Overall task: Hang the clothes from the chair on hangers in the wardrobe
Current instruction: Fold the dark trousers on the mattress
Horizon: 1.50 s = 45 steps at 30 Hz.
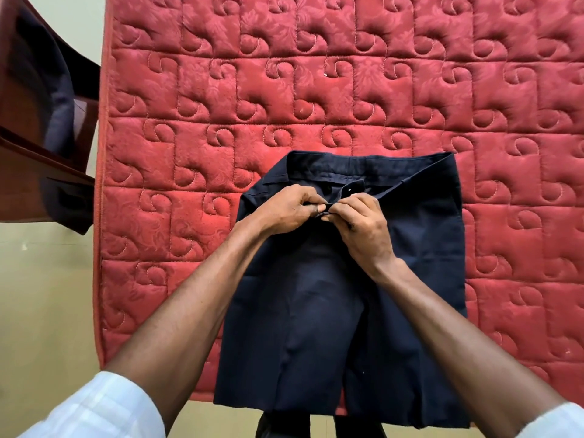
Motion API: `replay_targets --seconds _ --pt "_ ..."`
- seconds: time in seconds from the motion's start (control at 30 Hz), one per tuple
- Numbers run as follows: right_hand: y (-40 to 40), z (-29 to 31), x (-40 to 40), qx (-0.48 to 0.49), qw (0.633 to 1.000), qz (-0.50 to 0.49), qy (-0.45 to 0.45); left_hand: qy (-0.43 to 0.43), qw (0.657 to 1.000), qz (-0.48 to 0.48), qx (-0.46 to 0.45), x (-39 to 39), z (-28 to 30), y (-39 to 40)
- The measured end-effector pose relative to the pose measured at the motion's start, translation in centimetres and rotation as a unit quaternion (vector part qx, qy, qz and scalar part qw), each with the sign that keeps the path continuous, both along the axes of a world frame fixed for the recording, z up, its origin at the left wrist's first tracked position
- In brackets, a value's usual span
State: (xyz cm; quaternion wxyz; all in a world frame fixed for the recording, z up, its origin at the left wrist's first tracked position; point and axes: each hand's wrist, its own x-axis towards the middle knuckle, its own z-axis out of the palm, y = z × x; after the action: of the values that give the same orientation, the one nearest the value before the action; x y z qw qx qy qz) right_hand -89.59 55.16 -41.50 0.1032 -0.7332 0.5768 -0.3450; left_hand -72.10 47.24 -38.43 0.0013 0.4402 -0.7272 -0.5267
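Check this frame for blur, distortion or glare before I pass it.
Head view: wide-angle bend curves the red quilted mattress edges; the wooden chair at left is motion-smeared; both hands, left and right, on the navy trousers stay sharp; no glare.

Both hands, left (286,210) and right (360,222), pinch the waistband of navy trousers (341,311) lying on a red mattress (316,90).

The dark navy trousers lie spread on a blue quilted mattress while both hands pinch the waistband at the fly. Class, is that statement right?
Not quite. The head view shows the mattress is red, not blue. The rest holds: the dark navy trousers lie spread on it, and the left hand and right hand pinch the waistband at the fly.
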Motion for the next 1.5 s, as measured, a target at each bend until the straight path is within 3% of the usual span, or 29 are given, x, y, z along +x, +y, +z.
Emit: replay_targets --seconds 0.37,1.0,1.2,1.5 --pt "0.0 0.0 -1.0 0.085 0.993 -0.039 -0.074 -0.002 1.0 -0.021 -0.016 0.6 0.1 -0.7" --pt "0.1 -0.2 0.1 0.048 0.996 -0.072 0.03 -0.04 0.999 0.026 -0.014 0.1 0.9 -0.4" --pt "0.0 0.1 -0.5 0.035 0.996 -0.031 0.073 -0.038 0.999 0.0 -0.024 0.5 1.1 -0.3" --pt "-0.9 0.4 -5.9 0.075 0.99 -0.057 0.106 -0.067 0.993 0.018 0.097 -0.5 1.6 -2.2"
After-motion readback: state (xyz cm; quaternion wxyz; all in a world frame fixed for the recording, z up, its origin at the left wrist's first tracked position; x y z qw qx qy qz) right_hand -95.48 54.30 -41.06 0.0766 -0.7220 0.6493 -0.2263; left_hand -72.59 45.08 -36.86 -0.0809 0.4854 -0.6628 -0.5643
